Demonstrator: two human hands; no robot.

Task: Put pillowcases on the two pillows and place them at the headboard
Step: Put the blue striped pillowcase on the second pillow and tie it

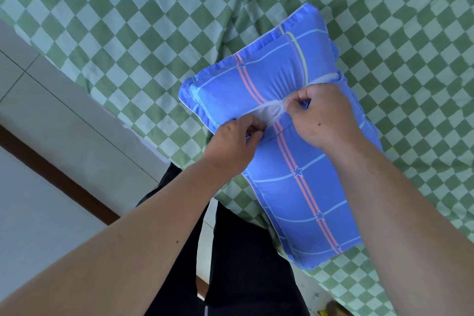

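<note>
Both hands pinch the blue plaid cotton pillowcase [295,161]: left hand [236,143], right hand [320,115]. Between the grips, white pillow [266,113] shows; better to draw the flaps together evenly over it.

Green checked bedspread [154,20], pale tiled floor [51,100] — dark strip [59,182]

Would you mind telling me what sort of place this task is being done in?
Most likely a bedroom. A green checked bedsheet covers a bed, a blue pillowcase with a white pillow showing at its opening lies on it, and pale floor tiles run alongside.
</note>
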